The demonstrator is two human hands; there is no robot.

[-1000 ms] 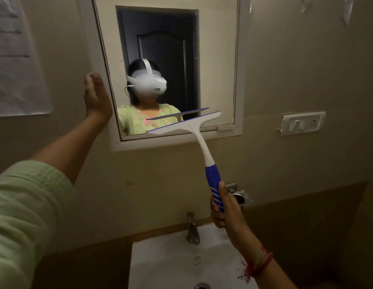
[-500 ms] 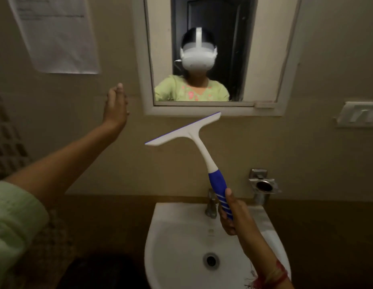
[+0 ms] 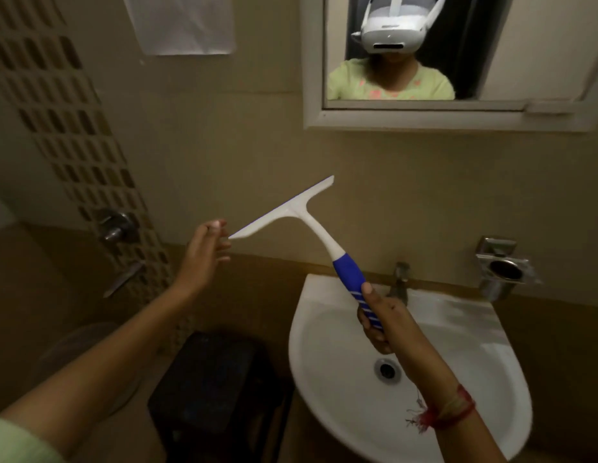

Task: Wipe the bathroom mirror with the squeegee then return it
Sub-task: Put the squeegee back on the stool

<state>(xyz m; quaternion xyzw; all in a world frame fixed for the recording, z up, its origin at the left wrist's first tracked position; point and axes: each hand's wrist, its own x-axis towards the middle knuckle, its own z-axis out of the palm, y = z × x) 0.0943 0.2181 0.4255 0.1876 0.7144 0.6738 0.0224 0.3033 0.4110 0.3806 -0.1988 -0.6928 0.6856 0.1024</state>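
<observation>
The squeegee (image 3: 299, 213) has a white blade bar and neck and a blue striped handle. My right hand (image 3: 379, 320) grips the handle above the sink, holding the tool tilted with its blade up and to the left. My left hand (image 3: 205, 248) is beside the blade's left tip, fingers loosely curled; its fingertips look level with the tip, and I cannot tell if they touch it. The white-framed mirror (image 3: 458, 118) hangs on the wall at the upper right, well above the squeegee, and reflects a person in a green top.
A white sink (image 3: 324, 379) with a tap (image 3: 399, 279) sits below my right hand. A chrome holder (image 3: 501, 272) is fixed to the wall at the right. A dark stool (image 3: 210, 385) stands left of the sink. Shower fittings (image 3: 118, 225) and a patterned tile strip are at left.
The squeegee has come down off the mirror to in front of the wall above the sink. My left hand left the mirror frame and dropped to the blade's left tip. The view tilted down.
</observation>
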